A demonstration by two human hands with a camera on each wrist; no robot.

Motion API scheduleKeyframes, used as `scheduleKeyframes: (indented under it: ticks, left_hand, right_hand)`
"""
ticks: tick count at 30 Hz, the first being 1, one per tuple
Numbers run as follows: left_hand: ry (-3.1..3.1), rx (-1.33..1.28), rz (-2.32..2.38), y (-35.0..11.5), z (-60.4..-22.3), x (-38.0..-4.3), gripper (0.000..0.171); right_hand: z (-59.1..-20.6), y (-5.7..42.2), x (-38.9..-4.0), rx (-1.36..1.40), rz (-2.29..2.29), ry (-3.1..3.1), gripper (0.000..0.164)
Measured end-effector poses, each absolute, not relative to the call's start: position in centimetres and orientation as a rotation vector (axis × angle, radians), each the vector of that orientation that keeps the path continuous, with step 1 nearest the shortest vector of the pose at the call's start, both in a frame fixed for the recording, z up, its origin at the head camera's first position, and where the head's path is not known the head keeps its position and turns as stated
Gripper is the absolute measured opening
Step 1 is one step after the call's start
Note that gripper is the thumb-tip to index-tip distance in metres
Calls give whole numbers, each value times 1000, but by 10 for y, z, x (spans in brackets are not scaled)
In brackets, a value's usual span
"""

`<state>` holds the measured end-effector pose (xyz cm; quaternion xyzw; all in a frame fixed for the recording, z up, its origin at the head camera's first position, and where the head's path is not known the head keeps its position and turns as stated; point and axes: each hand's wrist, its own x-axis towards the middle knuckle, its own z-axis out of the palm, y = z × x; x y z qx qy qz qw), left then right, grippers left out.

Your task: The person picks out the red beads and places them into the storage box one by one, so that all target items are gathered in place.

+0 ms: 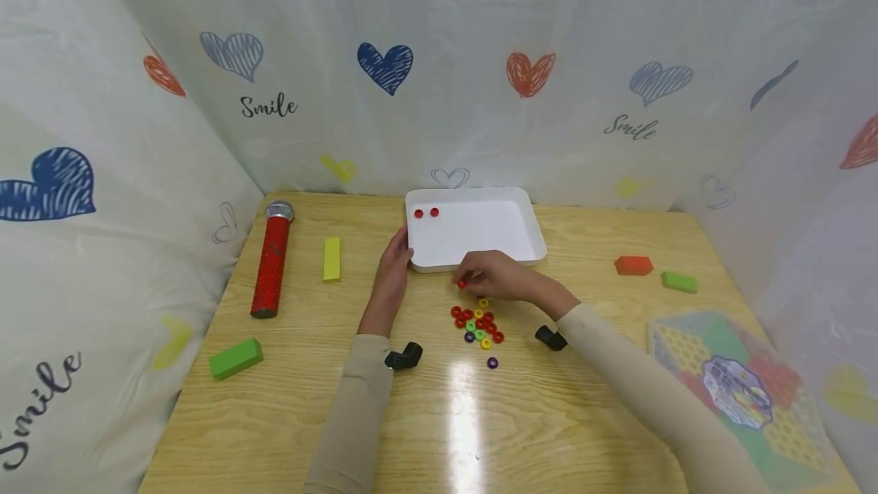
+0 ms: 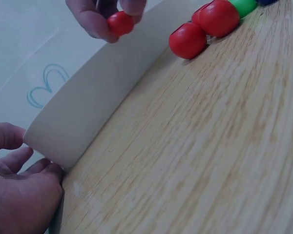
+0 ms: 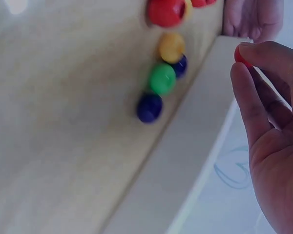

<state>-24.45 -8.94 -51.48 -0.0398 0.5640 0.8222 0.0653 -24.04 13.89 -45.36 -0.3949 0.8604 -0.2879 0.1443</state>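
Observation:
Thumb and fingertips of my right hand [image 1: 495,275] pinch a small red bead [image 3: 241,56], just off the front side of a white tray [image 1: 480,259]. My left hand [image 1: 391,269] holds the tray at its front left corner, the thumb by the rim and the fingers along the outer side. Two red beads [image 1: 434,212] lie apart inside the tray, near its back left corner. In front of the tray a loose cluster of red, yellow, green and purple beads [image 1: 481,324] lies on the wooden table, and one purple bead [image 1: 492,363] sits a little nearer me.
On the left are a red microphone-shaped tube [image 1: 271,265], a yellow block [image 1: 332,259] and a green block [image 1: 236,359]. To the right lie a red block [image 1: 634,265], a smaller green block [image 1: 679,282] and a clear bag with a label [image 1: 737,392]. Printed curtains [image 1: 446,128] enclose the table.

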Motion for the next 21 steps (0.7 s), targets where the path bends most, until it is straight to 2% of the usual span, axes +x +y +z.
scheduleKeyframes:
  ticks: [7, 21]
  left_hand:
    - [1718, -131, 2475, -91, -515, -244, 51]
    - [1706, -126, 2485, -90, -514, -244, 51]
  right_hand:
    - [-436, 142, -257, -1153, -875, 2480, 17]
    - [-419, 141, -304, -1007, -810, 2582, 21]
